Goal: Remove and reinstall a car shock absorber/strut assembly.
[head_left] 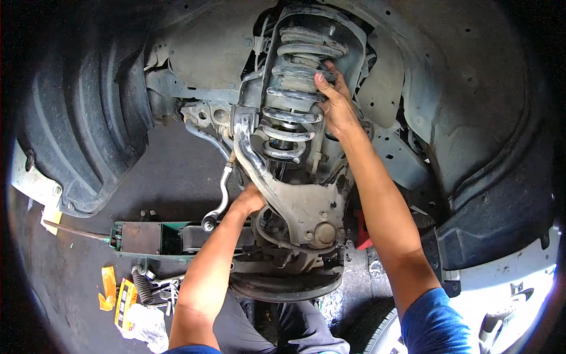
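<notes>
A dirty grey coil spring (pixel 293 117) stands upright around a strut in the middle of the wheel arch. My right hand (pixel 337 103) grips the spring's right side at its upper coils, thumb at the front and fingers curled behind. Low down, my left hand (pixel 252 199) reaches in behind the curved arm of the steering knuckle (pixel 312 200), close to the strut's lower end. The knuckle hides its fingers, so what it touches cannot be seen. A tie rod end (pixel 224 194) hangs loose just left of that hand.
Below the knuckle is a round brake disc (pixel 286 288). On the floor, a green trolley jack (pixel 171 236) extends leftward, with tools, a yellow box (pixel 125 304) and clear plastic (pixel 147 324) near it. A tyre (pixel 383 333) lies at lower right. Black liners (pixel 88 118) flank the arch.
</notes>
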